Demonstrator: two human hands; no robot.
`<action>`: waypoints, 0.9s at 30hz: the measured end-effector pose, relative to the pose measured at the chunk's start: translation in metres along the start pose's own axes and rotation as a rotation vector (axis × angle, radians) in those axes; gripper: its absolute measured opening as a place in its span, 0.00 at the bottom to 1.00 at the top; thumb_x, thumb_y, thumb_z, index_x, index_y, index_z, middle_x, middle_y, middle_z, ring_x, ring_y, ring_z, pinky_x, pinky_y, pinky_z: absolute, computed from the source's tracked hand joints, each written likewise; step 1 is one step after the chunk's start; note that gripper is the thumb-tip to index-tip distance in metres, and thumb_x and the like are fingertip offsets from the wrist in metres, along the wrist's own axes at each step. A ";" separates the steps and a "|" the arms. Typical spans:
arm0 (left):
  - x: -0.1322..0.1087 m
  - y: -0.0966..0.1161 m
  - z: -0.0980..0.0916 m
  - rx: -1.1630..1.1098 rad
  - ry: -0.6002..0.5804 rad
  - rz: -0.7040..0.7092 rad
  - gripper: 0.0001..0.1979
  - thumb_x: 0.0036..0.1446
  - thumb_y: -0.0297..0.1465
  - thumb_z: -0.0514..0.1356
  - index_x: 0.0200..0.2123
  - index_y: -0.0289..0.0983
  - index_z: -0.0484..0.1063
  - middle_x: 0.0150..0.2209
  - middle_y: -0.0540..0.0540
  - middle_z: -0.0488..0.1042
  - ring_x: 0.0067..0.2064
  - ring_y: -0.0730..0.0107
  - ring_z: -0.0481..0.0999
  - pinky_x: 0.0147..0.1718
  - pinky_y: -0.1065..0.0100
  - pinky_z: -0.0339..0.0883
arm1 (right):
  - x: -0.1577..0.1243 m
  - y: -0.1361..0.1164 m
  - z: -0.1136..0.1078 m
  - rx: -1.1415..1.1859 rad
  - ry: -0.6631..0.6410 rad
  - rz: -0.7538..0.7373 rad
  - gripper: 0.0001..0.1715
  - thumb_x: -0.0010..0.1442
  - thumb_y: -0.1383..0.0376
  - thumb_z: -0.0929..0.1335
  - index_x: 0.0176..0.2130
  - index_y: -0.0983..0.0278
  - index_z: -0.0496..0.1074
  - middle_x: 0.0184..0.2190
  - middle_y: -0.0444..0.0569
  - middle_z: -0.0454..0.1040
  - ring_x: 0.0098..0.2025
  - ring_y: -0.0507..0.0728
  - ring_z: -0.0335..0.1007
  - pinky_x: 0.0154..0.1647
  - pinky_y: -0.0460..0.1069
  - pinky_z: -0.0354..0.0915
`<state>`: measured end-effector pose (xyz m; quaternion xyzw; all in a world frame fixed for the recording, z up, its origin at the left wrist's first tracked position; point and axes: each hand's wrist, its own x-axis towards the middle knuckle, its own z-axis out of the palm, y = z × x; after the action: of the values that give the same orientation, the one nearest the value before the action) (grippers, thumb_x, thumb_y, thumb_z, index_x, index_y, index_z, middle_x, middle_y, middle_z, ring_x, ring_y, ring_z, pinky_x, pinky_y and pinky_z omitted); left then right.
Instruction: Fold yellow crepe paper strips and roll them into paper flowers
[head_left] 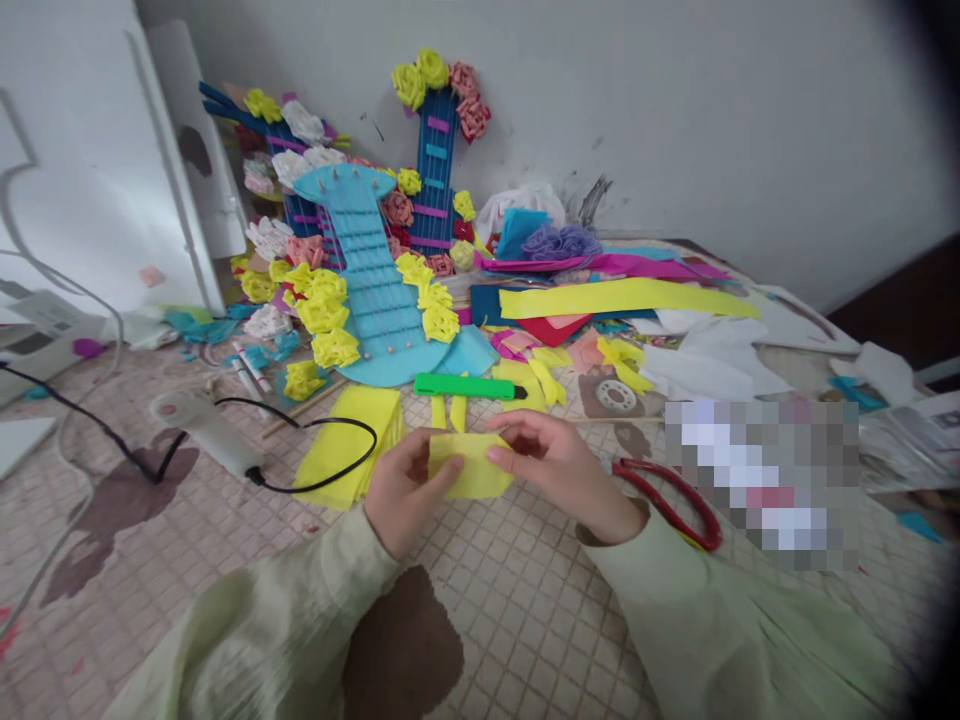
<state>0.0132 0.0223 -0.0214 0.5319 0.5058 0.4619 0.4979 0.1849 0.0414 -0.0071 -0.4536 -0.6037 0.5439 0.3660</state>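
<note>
Both my hands hold one small yellow felt piece (471,465) just above the table. My left hand (405,485) pinches its left edge with thumb on top. My right hand (559,470) grips its right side, fingers curled over the upper edge. Right behind it lie two narrow yellow strips (448,410) and a green utility knife (465,386). A stack of yellow felt sheets (346,440) sits to the left of my left hand. Red-handled scissors (675,495) lie just right of my right wrist.
A white glue gun (202,425) with a black cord (315,440) lies at the left. Blue guitar-shaped felt pieces (375,290) trimmed with felt flowers lean on the wall. Coloured felt strips and scraps (622,295) cover the back right. A tape roll (616,395) lies nearby.
</note>
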 end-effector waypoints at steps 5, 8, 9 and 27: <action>0.003 0.003 0.000 -0.046 0.004 -0.003 0.09 0.44 0.32 0.61 0.28 0.33 0.66 0.26 0.50 0.70 0.27 0.74 0.69 0.27 0.73 0.63 | -0.004 -0.003 0.008 -0.082 -0.052 0.012 0.16 0.48 0.60 0.68 0.39 0.63 0.68 0.34 0.47 0.71 0.32 0.51 0.66 0.30 0.47 0.63; 0.000 0.005 0.003 0.001 -0.116 -0.016 0.08 0.46 0.32 0.60 0.27 0.33 0.69 0.26 0.49 0.70 0.28 0.73 0.68 0.27 0.73 0.62 | -0.005 -0.004 0.012 -0.026 -0.040 0.006 0.13 0.50 0.60 0.67 0.36 0.64 0.68 0.32 0.46 0.71 0.32 0.51 0.66 0.32 0.47 0.63; -0.001 0.005 0.004 0.011 -0.133 -0.022 0.08 0.46 0.33 0.59 0.27 0.33 0.69 0.25 0.49 0.69 0.28 0.73 0.67 0.27 0.73 0.62 | -0.005 -0.005 0.012 -0.005 -0.043 0.000 0.11 0.50 0.60 0.66 0.33 0.65 0.69 0.30 0.46 0.71 0.31 0.51 0.66 0.31 0.46 0.63; -0.004 -0.004 0.007 -0.213 -0.112 -0.260 0.13 0.47 0.39 0.58 0.25 0.34 0.70 0.21 0.53 0.63 0.22 0.77 0.62 0.20 0.75 0.58 | -0.009 0.000 0.020 -0.180 0.257 -0.279 0.02 0.52 0.67 0.65 0.30 0.63 0.67 0.27 0.44 0.66 0.27 0.49 0.62 0.28 0.46 0.61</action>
<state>0.0195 0.0178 -0.0256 0.4313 0.4901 0.4140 0.6344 0.1691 0.0269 -0.0098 -0.4622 -0.6552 0.3697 0.4696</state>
